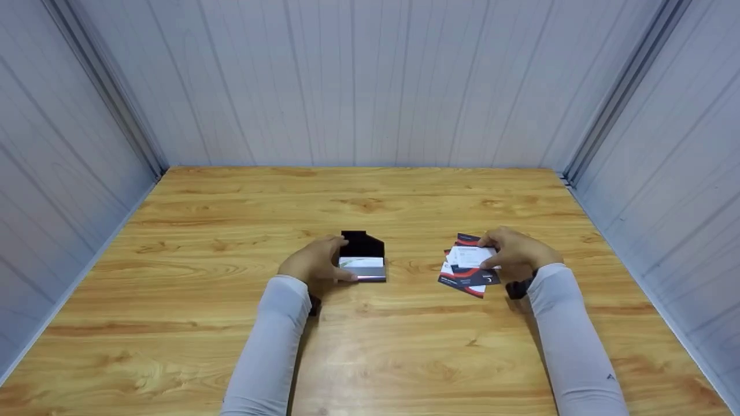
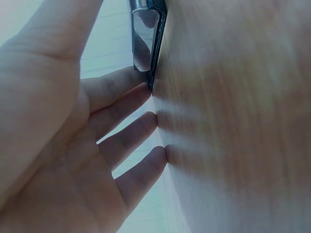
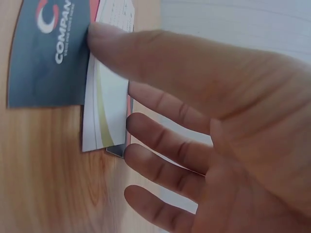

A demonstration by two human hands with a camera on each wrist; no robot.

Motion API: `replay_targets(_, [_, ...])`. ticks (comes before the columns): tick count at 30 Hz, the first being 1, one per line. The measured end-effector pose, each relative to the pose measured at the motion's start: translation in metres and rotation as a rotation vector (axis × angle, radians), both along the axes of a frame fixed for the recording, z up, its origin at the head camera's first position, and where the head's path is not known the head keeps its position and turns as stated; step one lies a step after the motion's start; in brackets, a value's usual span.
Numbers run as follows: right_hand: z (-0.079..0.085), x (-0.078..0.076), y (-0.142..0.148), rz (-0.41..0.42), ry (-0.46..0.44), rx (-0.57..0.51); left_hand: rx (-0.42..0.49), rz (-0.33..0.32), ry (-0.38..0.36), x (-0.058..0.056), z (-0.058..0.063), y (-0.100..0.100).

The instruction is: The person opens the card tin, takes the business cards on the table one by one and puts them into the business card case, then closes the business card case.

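A business card case (image 1: 370, 271) lies with its black lid (image 1: 363, 245) raised, white cards (image 1: 361, 262) showing inside. My left hand (image 1: 315, 260) holds it from the left side, thumb on the front edge and fingers by the lid. In the left wrist view the other fingertips (image 2: 160, 153) rest on the table. To the right lies a fanned pile of dark, red and white business cards (image 1: 462, 280). My right hand (image 1: 514, 251) grips the white card (image 1: 471, 256) on top, thumb at its near edge and fingers at its far edge. A dark card (image 3: 48, 73) marked "COMPANY" sits beside the thumb.
The wooden table (image 1: 370, 352) carries the case and the cards a short way apart. White panel walls (image 1: 370, 81) enclose it at the back and on both sides.
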State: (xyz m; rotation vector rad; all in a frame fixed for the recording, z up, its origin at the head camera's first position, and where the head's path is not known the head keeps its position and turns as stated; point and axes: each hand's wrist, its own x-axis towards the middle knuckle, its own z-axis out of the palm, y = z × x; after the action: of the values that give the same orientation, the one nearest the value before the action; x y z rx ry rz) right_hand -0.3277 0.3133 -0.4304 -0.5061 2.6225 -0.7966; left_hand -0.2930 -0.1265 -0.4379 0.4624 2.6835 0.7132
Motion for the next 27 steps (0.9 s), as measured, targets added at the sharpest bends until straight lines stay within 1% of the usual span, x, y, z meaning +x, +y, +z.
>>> replay_targets(3, [0.0, 0.001, 0.001, -0.008, -0.008, -0.005, 0.006, -0.009, -0.005, -0.001, 0.0, 0.0])
replay_targets(14, [0.0, 0.0, 0.001, -0.061, -0.027, -0.03, -0.002, -0.001, -0.006, -0.001, 0.0, 0.0])
replay_targets(17, [0.001, 0.0, 0.002, -0.07, -0.015, -0.033, -0.003, 0.002, -0.007, 0.0, 0.0, 0.0])
replay_targets(23, [0.002, -0.001, 0.007, -0.048, 0.034, -0.037, -0.004, 0.015, -0.013, 0.0, -0.001, 0.0])
replay_targets(27, [0.004, -0.002, 0.012, -0.017, 0.023, -0.091, 0.001, 0.018, -0.008, 0.001, -0.002, 0.0])
